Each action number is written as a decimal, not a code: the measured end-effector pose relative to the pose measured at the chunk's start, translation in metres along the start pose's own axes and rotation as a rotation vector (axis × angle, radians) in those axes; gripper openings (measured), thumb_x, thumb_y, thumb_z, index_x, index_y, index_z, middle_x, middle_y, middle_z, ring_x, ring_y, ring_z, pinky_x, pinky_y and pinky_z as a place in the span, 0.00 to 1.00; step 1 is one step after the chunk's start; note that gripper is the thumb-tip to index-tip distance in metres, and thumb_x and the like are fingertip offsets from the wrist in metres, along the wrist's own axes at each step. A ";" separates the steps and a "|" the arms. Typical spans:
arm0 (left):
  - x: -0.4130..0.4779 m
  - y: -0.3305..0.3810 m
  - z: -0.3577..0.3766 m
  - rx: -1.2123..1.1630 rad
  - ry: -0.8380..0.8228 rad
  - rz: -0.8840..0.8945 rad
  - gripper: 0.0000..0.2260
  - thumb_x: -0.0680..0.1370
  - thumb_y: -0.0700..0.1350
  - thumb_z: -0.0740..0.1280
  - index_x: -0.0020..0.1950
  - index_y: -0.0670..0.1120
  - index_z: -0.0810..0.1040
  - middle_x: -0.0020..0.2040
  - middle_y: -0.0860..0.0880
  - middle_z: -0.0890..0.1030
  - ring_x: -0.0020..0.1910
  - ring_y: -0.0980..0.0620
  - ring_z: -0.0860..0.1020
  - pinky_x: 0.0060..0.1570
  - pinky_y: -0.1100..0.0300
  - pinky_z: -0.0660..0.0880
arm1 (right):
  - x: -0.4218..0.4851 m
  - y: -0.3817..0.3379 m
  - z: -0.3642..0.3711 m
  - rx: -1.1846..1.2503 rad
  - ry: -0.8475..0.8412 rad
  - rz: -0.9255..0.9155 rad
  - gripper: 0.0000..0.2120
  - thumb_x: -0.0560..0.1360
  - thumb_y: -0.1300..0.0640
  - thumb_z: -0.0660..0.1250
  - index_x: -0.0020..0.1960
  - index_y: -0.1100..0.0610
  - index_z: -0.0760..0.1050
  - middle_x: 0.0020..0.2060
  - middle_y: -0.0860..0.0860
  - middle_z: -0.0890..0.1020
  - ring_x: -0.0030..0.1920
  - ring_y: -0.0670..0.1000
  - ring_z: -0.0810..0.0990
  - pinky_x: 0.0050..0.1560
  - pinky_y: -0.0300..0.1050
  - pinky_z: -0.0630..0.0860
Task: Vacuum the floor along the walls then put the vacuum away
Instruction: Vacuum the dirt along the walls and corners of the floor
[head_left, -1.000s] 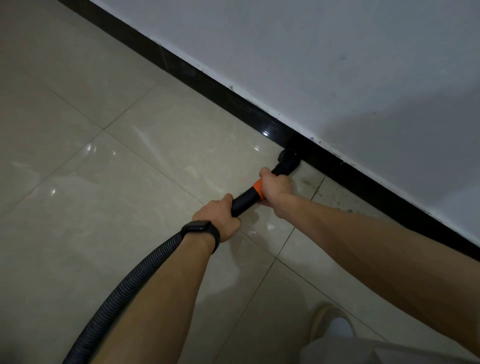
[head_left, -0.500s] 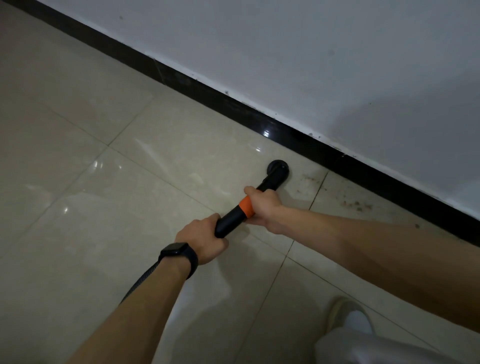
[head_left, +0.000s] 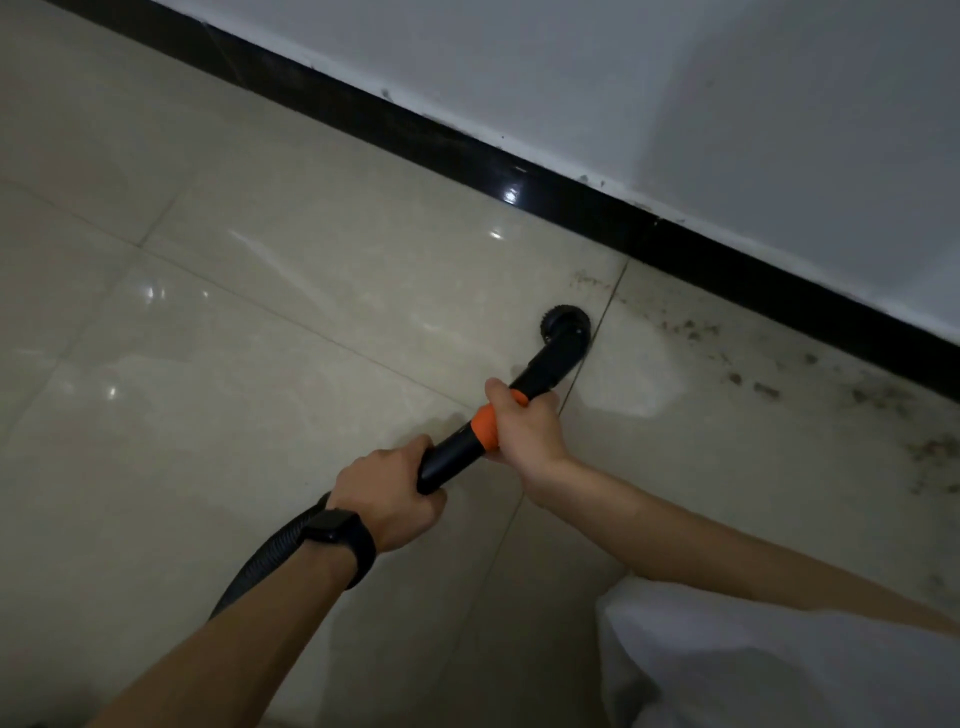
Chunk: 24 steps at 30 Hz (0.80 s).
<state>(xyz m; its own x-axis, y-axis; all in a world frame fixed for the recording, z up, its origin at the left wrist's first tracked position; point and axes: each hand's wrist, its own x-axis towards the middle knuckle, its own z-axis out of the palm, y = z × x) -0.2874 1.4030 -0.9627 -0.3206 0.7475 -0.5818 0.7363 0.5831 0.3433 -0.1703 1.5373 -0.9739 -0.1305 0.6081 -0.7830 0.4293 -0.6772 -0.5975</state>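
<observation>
A black vacuum wand (head_left: 540, 374) with an orange collar (head_left: 485, 428) ends in a round brush nozzle (head_left: 566, 325) that sits on the beige tiled floor (head_left: 311, 291), a short way off the black skirting (head_left: 571, 202). My right hand (head_left: 524, 423) grips the wand at the orange collar. My left hand (head_left: 387, 496), with a black watch on its wrist, grips the rear end of the wand where the ribbed black hose (head_left: 260, 566) joins and runs back under my forearm.
A white wall (head_left: 623, 78) rises above the skirting and runs diagonally from upper left to right. Dark dirt specks (head_left: 753, 374) lie on the tile to the right of the nozzle along the skirting. White clothing (head_left: 727, 660) fills the lower right corner.
The nozzle has been drawn back from the skirting onto the open tile, and both hands moved back with the wand. The view shifted, showing more of the dirty tile at right.
</observation>
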 end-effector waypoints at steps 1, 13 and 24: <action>0.000 -0.001 0.000 0.009 0.000 -0.007 0.10 0.69 0.56 0.63 0.46 0.56 0.67 0.34 0.54 0.75 0.31 0.53 0.74 0.29 0.60 0.67 | 0.000 0.001 0.001 -0.001 -0.005 -0.002 0.23 0.80 0.46 0.68 0.66 0.58 0.63 0.51 0.51 0.76 0.54 0.56 0.81 0.56 0.63 0.83; 0.023 0.016 -0.001 -0.079 0.059 -0.073 0.08 0.67 0.54 0.63 0.43 0.57 0.66 0.32 0.54 0.76 0.29 0.54 0.75 0.27 0.61 0.66 | 0.028 -0.019 0.002 0.026 -0.037 -0.044 0.25 0.75 0.45 0.68 0.64 0.55 0.62 0.54 0.57 0.83 0.53 0.56 0.83 0.56 0.64 0.83; 0.046 0.040 -0.006 -0.072 0.090 -0.062 0.09 0.70 0.53 0.65 0.44 0.56 0.66 0.33 0.54 0.76 0.29 0.54 0.75 0.28 0.62 0.66 | 0.051 -0.036 -0.016 0.080 -0.064 -0.086 0.23 0.74 0.45 0.69 0.62 0.53 0.64 0.52 0.55 0.82 0.51 0.53 0.84 0.55 0.63 0.83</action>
<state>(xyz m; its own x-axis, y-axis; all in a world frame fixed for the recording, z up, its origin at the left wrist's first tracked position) -0.2759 1.4626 -0.9716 -0.4184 0.7331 -0.5361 0.6702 0.6476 0.3626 -0.1779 1.5994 -0.9898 -0.2219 0.6396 -0.7360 0.3414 -0.6561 -0.6730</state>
